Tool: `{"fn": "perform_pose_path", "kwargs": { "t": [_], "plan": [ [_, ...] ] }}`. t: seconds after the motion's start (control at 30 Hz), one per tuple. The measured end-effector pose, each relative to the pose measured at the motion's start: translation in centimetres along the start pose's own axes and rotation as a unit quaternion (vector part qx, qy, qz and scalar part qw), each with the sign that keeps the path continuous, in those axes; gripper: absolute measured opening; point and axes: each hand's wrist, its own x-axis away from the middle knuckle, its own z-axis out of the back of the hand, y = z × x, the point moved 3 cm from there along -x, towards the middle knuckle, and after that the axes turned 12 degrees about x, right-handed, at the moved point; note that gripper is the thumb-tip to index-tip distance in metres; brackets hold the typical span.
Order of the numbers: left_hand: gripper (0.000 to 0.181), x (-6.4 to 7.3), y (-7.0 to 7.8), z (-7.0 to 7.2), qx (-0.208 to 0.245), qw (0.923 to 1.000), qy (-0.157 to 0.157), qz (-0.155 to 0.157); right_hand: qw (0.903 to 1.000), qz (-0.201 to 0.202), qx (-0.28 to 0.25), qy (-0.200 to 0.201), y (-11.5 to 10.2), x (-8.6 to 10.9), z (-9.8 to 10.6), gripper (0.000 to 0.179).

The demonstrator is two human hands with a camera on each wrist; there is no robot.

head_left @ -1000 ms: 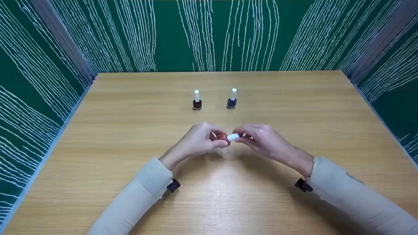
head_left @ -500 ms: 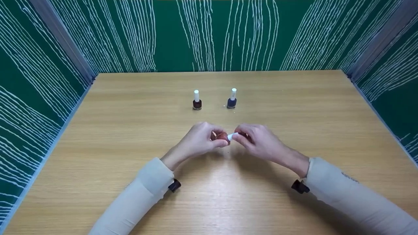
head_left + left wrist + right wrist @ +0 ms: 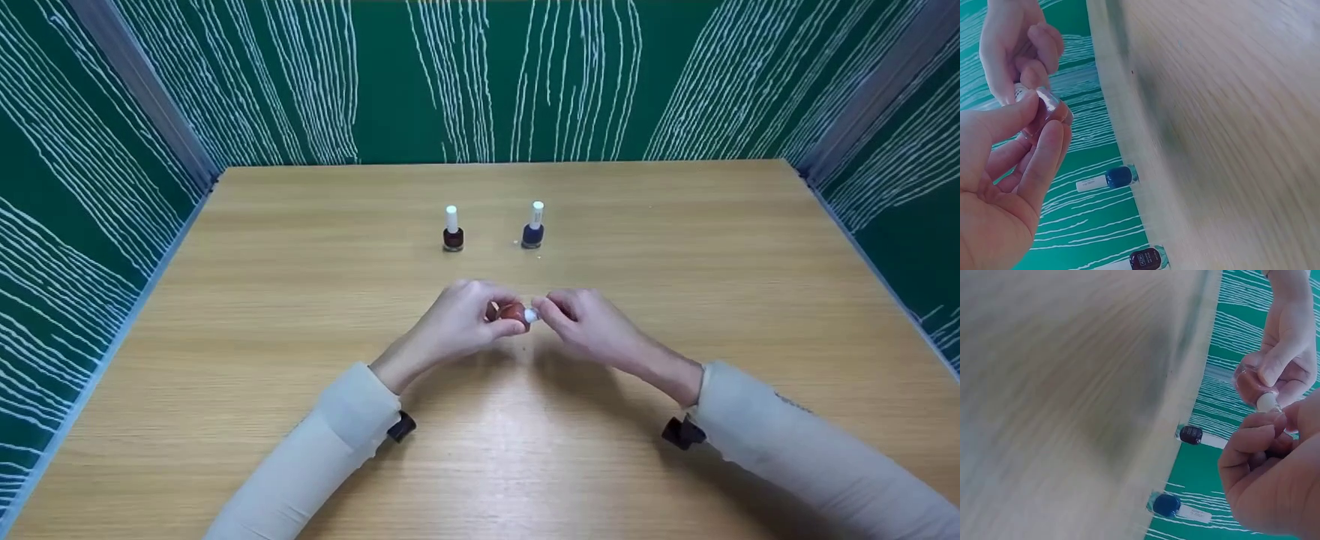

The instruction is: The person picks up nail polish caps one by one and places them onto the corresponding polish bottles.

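Note:
My left hand (image 3: 466, 319) pinches the glass body of a reddish-brown nail polish bottle (image 3: 513, 316) between thumb and fingers, with the bottle tipped on its side above the table. Its white cap (image 3: 531, 316) points toward my right hand (image 3: 589, 322), whose curled fingers and thumb grip the cap end. In the right wrist view, a short stretch of the white cap (image 3: 1266, 403) shows between the bottle's shoulder and my right fingertips; the rest lies hidden in the hand. The left wrist view shows my left thumb and fingers on opposite sides of the bottle (image 3: 1047, 112).
Two more nail polish bottles stand upright farther back on the wooden table (image 3: 300, 300): a dark red one (image 3: 453, 239) and a dark blue one (image 3: 532, 236), both with white caps. Small white specks lie near the blue one. Green panels (image 3: 390, 82) with white streaks border the table.
My right hand has shifted slightly left along the cap and its fingers have curled further, so less of the white cap shows. The left hand and the bottle stay nearly in place.

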Motion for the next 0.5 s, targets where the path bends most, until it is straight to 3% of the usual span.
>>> {"fn": "perform_pose_path", "kwargs": {
  "t": [0.07, 0.2, 0.33, 0.5],
  "plan": [
    [0.012, 0.04, -0.02, -0.04, -0.007, 1.0000, 0.000, 0.002, 0.9970, -0.038, -0.055, -0.040, 0.16, -0.06, -0.21, 0.043],
    [0.012, 0.02, -0.10, -0.18, -0.023, 0.9997, -0.001, 0.010, 0.9796, -0.101, -0.143, -0.099, 0.39, -0.08, -0.56, 0.045],
    [0.010, -0.06, -0.22, -0.31, -0.033, 0.9994, -0.002, 0.009, 0.9682, -0.129, -0.176, -0.122, 0.60, -0.13, -0.74, 0.046],
    [0.009, -0.15, -0.35, -0.36, -0.039, 0.9992, -0.001, 0.008, 0.9634, -0.132, -0.192, -0.133, 0.85, -0.24, -0.78, 0.046]
  ]
}}
